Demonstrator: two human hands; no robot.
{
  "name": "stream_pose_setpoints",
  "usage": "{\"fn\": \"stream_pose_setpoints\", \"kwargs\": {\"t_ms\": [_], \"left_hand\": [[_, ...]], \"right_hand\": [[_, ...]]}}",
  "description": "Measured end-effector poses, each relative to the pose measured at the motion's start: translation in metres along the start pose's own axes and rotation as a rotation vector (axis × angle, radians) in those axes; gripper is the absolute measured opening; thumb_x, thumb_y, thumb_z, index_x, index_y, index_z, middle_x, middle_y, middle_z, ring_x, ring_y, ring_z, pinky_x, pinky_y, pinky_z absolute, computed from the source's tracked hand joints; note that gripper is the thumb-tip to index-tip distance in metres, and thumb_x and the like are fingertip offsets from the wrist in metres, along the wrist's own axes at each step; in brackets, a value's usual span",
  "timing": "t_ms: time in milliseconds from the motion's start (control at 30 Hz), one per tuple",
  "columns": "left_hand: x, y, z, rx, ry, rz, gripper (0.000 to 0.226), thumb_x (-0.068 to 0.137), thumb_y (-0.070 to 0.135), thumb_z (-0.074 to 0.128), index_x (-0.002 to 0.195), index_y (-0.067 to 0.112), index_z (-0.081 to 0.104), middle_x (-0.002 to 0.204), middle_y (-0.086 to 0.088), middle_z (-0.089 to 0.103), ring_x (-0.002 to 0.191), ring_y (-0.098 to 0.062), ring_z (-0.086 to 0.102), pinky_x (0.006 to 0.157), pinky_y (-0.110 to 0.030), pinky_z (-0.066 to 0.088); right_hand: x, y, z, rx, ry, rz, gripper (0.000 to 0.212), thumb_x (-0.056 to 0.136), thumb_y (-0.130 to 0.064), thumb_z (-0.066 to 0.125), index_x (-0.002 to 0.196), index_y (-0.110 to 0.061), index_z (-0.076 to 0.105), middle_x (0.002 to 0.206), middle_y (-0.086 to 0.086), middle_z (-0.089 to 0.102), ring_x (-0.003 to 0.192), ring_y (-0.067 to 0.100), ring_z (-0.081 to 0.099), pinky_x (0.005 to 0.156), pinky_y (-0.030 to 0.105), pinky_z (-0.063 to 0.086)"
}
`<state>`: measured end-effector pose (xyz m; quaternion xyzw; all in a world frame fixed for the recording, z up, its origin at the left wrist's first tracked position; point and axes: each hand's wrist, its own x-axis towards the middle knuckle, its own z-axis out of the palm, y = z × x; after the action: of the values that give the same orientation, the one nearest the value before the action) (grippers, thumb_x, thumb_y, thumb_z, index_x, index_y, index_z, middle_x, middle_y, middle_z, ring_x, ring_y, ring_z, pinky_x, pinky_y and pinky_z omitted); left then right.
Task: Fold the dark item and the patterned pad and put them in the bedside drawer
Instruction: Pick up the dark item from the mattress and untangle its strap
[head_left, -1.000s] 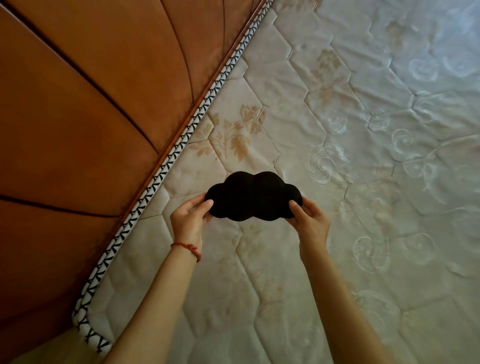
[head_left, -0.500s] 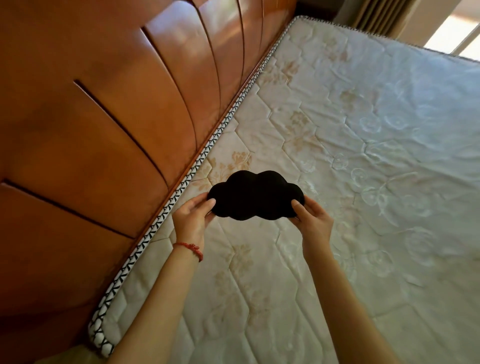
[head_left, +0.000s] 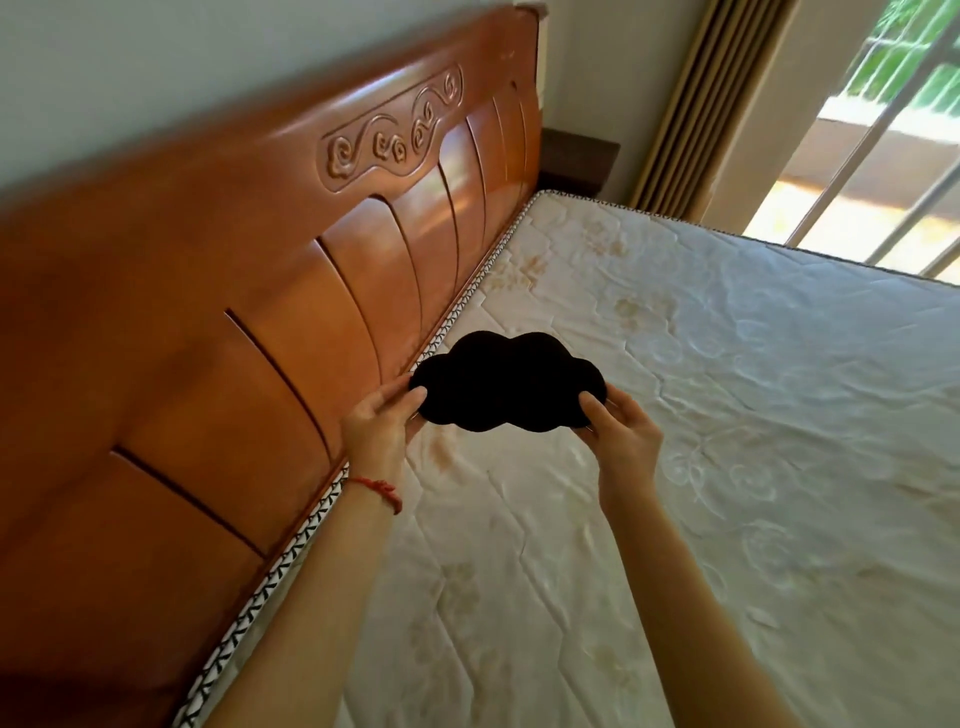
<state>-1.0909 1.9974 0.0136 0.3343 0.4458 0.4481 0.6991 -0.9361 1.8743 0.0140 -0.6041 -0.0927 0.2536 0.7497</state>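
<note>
A flat black cloud-shaped item (head_left: 506, 384) is held up in the air above the mattress, close to the headboard. My left hand (head_left: 382, 421) pinches its left end, and a red string bracelet is on that wrist. My right hand (head_left: 621, 431) pinches its right end with the thumb on top. The dark item looks spread flat between both hands. No patterned pad is in view, and no drawer front shows.
A bare quilted mattress (head_left: 727, 415) with floral stitching fills the right and bottom. A carved wooden headboard (head_left: 260, 322) runs along the left. A dark bedside unit (head_left: 576, 161) stands at the far corner by beige curtains (head_left: 691, 104) and a bright window (head_left: 883, 156).
The view has tilted upward, bringing the headboard top, far bedside unit, curtain and window into sight. Both hands keep the same grip on the dark item.
</note>
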Motion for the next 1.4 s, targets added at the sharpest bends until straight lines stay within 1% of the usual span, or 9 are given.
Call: {"fn": "stream_pose_setpoints", "kwargs": {"t_ms": [100, 233, 533, 700, 867, 967, 1133, 1300, 1400], "left_hand": [[-0.006, 0.023, 0.011, -0.016, -0.039, 0.034, 0.027, 0.08, -0.008, 0.059, 0.106, -0.002, 0.061, 0.08, -0.007, 0.068, 0.074, -0.017, 0.065, 0.063, -0.019, 0.057], [-0.012, 0.048, 0.022, -0.013, -0.082, 0.08, 0.023, 0.08, -0.006, 0.06, 0.102, -0.001, 0.063, 0.101, -0.021, 0.065, 0.094, -0.031, 0.065, 0.085, -0.036, 0.055], [-0.048, 0.108, 0.048, -0.089, -0.183, 0.224, 0.027, 0.081, -0.012, 0.055, 0.107, -0.005, 0.059, 0.08, -0.006, 0.065, 0.059, -0.006, 0.068, 0.055, -0.015, 0.053], [-0.064, 0.135, 0.057, -0.07, -0.216, 0.344, 0.034, 0.078, -0.009, 0.06, 0.112, -0.005, 0.06, 0.092, -0.007, 0.067, 0.082, -0.018, 0.066, 0.069, -0.02, 0.057], [-0.085, 0.161, 0.069, -0.104, -0.263, 0.408, 0.021, 0.079, -0.01, 0.059, 0.091, 0.005, 0.064, 0.087, -0.007, 0.065, 0.081, -0.018, 0.064, 0.063, -0.017, 0.055], [-0.094, 0.174, 0.074, -0.14, -0.294, 0.432, 0.024, 0.079, -0.009, 0.059, 0.102, -0.003, 0.063, 0.09, -0.006, 0.065, 0.083, -0.018, 0.064, 0.069, -0.02, 0.057], [-0.096, 0.187, 0.076, -0.181, -0.325, 0.45, 0.029, 0.075, -0.005, 0.065, 0.105, -0.003, 0.064, 0.123, -0.017, 0.056, 0.097, -0.027, 0.064, 0.067, -0.02, 0.056], [-0.11, 0.193, 0.077, -0.17, -0.373, 0.436, 0.034, 0.078, -0.007, 0.061, 0.112, -0.006, 0.06, 0.098, -0.012, 0.066, 0.074, -0.01, 0.069, 0.074, -0.022, 0.057], [-0.116, 0.192, 0.076, -0.156, -0.339, 0.475, 0.032, 0.077, -0.006, 0.063, 0.108, -0.005, 0.062, 0.098, -0.014, 0.067, 0.079, -0.017, 0.068, 0.073, -0.022, 0.057]], "right_hand": [[-0.006, -0.026, 0.006, 0.028, -0.006, -0.049, 0.02, 0.084, -0.002, 0.063, 0.103, -0.009, 0.063, 0.091, 0.006, 0.069, 0.084, 0.018, 0.068, 0.064, 0.019, 0.057], [-0.012, -0.057, 0.014, 0.052, -0.01, -0.104, 0.022, 0.084, -0.003, 0.063, 0.105, -0.009, 0.062, 0.092, 0.006, 0.068, 0.083, 0.017, 0.068, 0.065, 0.02, 0.058], [-0.028, -0.117, 0.027, 0.086, -0.038, -0.235, 0.023, 0.084, -0.005, 0.063, 0.107, -0.01, 0.062, 0.094, 0.006, 0.068, 0.085, 0.016, 0.068, 0.065, 0.019, 0.057], [-0.038, -0.148, 0.03, 0.09, -0.043, -0.313, 0.03, 0.084, -0.006, 0.063, 0.114, -0.006, 0.061, 0.102, 0.009, 0.068, 0.091, 0.016, 0.067, 0.069, 0.02, 0.058], [-0.052, -0.179, 0.031, 0.117, -0.059, -0.391, 0.028, 0.085, -0.006, 0.062, 0.113, -0.007, 0.061, 0.101, 0.007, 0.068, 0.092, 0.017, 0.067, 0.071, 0.02, 0.058], [-0.06, -0.194, 0.032, 0.157, -0.071, -0.421, 0.023, 0.085, -0.006, 0.062, 0.107, -0.013, 0.062, 0.094, 0.002, 0.067, 0.089, 0.013, 0.066, 0.067, 0.018, 0.057], [-0.072, -0.214, 0.032, 0.196, -0.076, -0.477, 0.022, 0.085, -0.004, 0.061, 0.105, -0.012, 0.061, 0.09, 0.0, 0.067, 0.082, 0.01, 0.067, 0.062, 0.014, 0.055], [-0.079, -0.224, 0.03, 0.179, -0.071, -0.535, 0.023, 0.085, -0.003, 0.061, 0.106, -0.01, 0.062, 0.088, -0.004, 0.066, 0.079, 0.007, 0.067, 0.063, 0.014, 0.055], [-0.082, -0.225, 0.03, 0.174, -0.056, -0.566, 0.022, 0.084, -0.002, 0.061, 0.103, -0.012, 0.062, 0.086, -0.004, 0.067, 0.075, 0.004, 0.067, 0.062, 0.014, 0.055]]}}
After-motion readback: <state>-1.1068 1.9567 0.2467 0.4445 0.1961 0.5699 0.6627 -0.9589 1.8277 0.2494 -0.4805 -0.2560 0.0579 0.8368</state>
